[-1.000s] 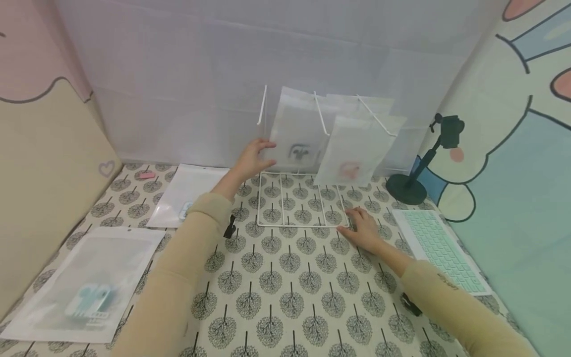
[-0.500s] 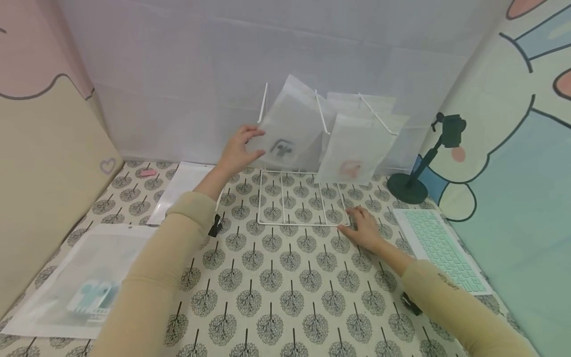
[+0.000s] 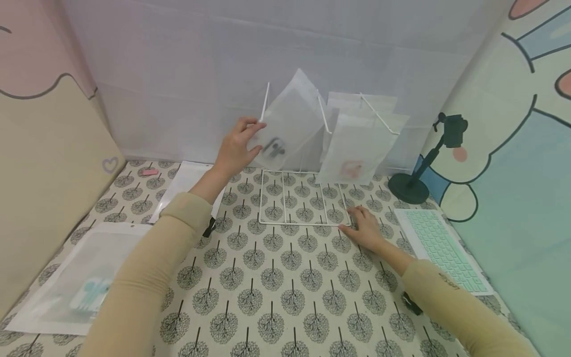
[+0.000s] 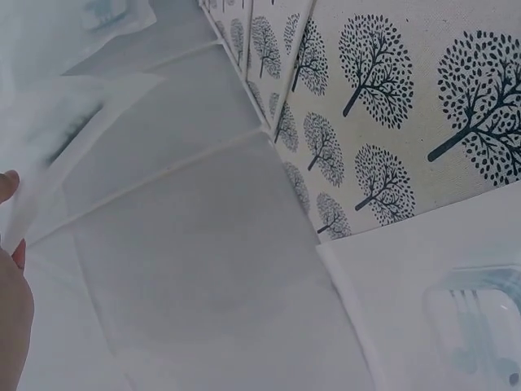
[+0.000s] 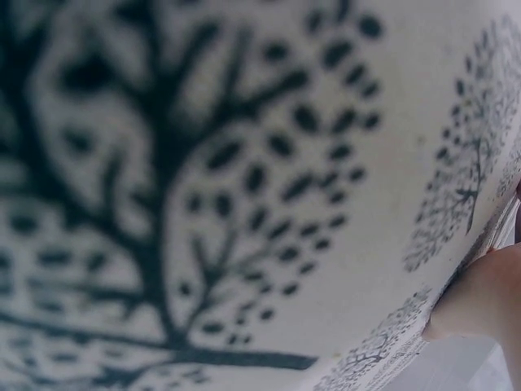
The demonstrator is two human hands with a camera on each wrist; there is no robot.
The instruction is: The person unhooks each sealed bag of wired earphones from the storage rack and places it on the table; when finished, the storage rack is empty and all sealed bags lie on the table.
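My left hand [image 3: 235, 146] pinches the lower left edge of a translucent frosted bag [image 3: 294, 109] with a dark printed picture. The bag is tilted, its top corner leaning right, between two prongs of a white wire rack [image 3: 308, 224]. In the left wrist view, the thumb and a fingertip [image 4: 8, 186] grip the bag's edge [image 4: 49, 122]. My right hand [image 3: 368, 230] rests at the front right corner of the rack's base, thumb and fingers spread apart. The right wrist view shows its thumb [image 5: 472, 305] close to the cloth; the rest is mostly cut off.
Another bag with a pink picture [image 3: 366, 148] hangs at the rack's right, with more bags behind it. Two bags lie at left, one far [image 3: 189, 173], one near [image 3: 67, 282]. A small pink block [image 3: 150, 172], black stand [image 3: 408, 188] and mint keyboard [image 3: 446, 253] surround the rack.
My left hand has moved left and slightly up, taking the bag's lower edge with it, so the bag went from upright to tilted. The right hand has stayed in place.
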